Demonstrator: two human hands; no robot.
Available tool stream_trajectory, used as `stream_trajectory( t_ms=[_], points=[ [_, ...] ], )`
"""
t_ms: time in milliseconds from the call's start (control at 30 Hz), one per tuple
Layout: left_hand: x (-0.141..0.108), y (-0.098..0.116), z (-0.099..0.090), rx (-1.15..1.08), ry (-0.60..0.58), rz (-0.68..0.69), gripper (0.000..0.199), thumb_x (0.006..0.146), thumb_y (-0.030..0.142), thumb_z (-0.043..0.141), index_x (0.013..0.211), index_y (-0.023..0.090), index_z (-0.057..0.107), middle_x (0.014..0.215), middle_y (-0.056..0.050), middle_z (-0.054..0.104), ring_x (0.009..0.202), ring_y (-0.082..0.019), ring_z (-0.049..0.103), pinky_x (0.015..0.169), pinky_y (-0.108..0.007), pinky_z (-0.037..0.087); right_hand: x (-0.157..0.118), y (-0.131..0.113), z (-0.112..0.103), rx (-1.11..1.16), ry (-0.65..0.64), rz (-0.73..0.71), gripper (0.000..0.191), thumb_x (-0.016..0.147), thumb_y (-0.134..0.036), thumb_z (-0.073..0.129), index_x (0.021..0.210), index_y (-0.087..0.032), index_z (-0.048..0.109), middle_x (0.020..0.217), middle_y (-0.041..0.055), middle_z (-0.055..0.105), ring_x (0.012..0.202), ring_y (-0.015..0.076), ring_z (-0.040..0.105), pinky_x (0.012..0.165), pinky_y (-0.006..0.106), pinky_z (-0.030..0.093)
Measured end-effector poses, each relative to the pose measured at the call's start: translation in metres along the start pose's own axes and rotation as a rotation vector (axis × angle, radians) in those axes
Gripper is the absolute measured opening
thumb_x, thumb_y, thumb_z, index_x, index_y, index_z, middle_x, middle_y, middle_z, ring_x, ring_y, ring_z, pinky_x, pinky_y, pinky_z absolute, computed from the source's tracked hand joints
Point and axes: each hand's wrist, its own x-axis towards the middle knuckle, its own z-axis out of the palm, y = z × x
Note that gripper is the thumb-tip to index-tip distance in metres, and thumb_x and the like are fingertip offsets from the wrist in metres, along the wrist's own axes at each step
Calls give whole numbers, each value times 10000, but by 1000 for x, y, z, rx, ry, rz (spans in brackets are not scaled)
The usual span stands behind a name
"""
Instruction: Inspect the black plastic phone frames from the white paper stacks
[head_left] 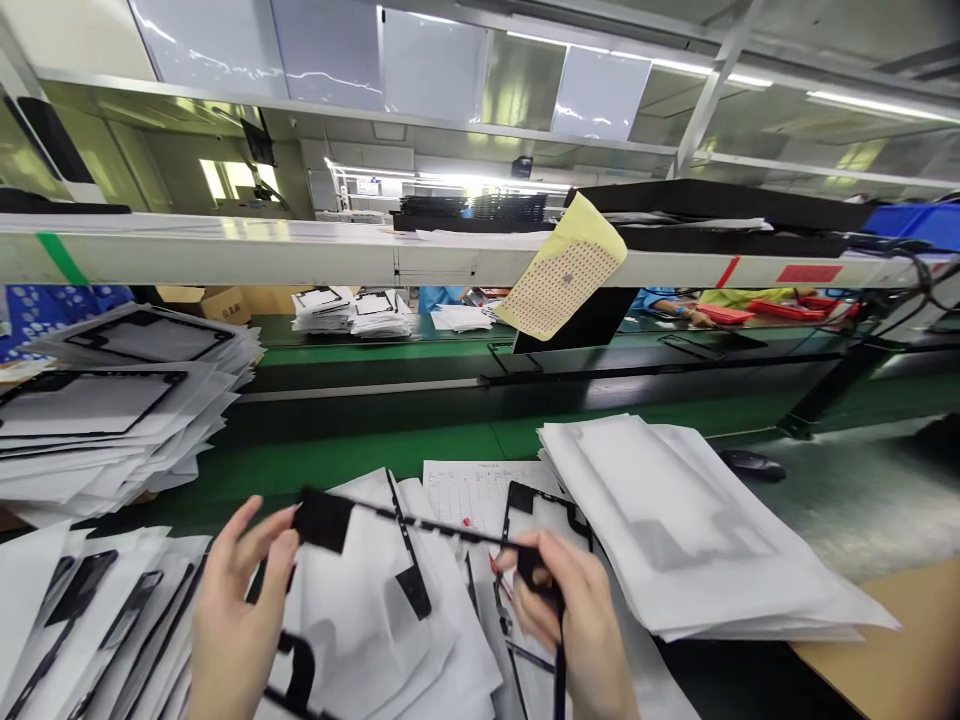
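A thin black frame-shaped part (427, 524) hangs between my two hands above a pile of white sheets (352, 590). My left hand (244, 600) pinches its wide corner tab between thumb and fingers. At the opposite corner, my right hand (566, 610) has its fingers closed round the frame. Something small and red shows by the right fingertips, too little of it visible to name. Beneath the hands, more black frames (411, 590) lie on the white sheets. A printed form (472, 490) sits just behind them, partly covered.
Stacks of interleaved sheets and black frames stand at left (112, 400) and lower left (97, 620). At right lie a tall white sheet stack (675, 530) and a computer mouse (752, 465). A yellow dotted sheet (566, 270) hangs from the shelf (300, 255). Other people's arms (675, 305) show beyond.
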Motion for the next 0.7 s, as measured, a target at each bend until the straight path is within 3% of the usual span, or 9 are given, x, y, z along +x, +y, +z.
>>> stream_trajectory(
  t_ms=[33,100,233,333,400,467,533,600,700],
  points=[
    [-4,3,4,24,-4,-20,861,673,577,725,1411,286,391,1339,-86,562,1273,-312,476,1085,-493,345,7,2,0,118,49,73,429,868,-546,552,742,-153,669,411,-99,248,349,62,200,347,177,200],
    [-14,11,10,-16,-52,-64,1021,680,584,720,1504,302,187,1514,-119,353,1412,-327,295,1159,-538,208,17,4,1,255,98,134,435,794,-565,629,722,-136,652,431,-98,278,370,53,233,389,178,243],
    [-27,24,9,-410,-261,-363,931,734,554,692,1488,400,169,1326,-108,568,1142,-354,603,1011,-573,431,23,10,6,376,128,181,409,783,-554,643,725,-150,620,489,-86,324,403,60,308,459,203,333],
    [-29,28,6,-605,-289,-528,798,783,524,641,1462,452,230,1352,-58,580,1061,-323,653,954,-530,491,22,11,10,466,100,216,373,806,-543,636,787,-171,615,558,-74,381,429,67,358,532,239,421],
    [-31,29,7,-622,-327,-596,730,786,508,647,1440,395,344,1340,-64,594,1059,-310,653,915,-470,523,21,10,13,546,37,258,332,818,-517,642,844,-188,615,603,-64,433,452,74,396,590,262,464],
    [-34,30,10,-597,-424,-634,640,779,463,689,1365,305,488,1186,-74,677,930,-257,687,797,-366,564,21,8,17,640,-26,296,283,820,-475,658,875,-203,607,631,-52,477,496,87,440,646,273,491],
    [-35,35,11,-615,-506,-634,479,781,404,719,1211,215,624,898,-42,719,691,-151,669,629,-233,549,20,6,17,716,-96,328,248,807,-438,676,868,-211,596,647,-33,520,563,116,509,708,297,515],
    [-32,42,7,-700,-512,-676,291,789,284,734,1052,169,686,683,9,665,516,-66,586,520,-142,500,16,5,13,750,-196,364,238,802,-428,673,887,-218,601,742,14,614,703,164,614,798,340,532],
    [-24,52,-3,-1002,-522,-923,188,831,69,645,1004,141,656,677,10,682,534,-40,635,538,-69,509,8,2,1,743,-382,368,364,836,-501,614,1084,-234,623,1131,106,677,1069,232,647,935,389,507]
  ],
)
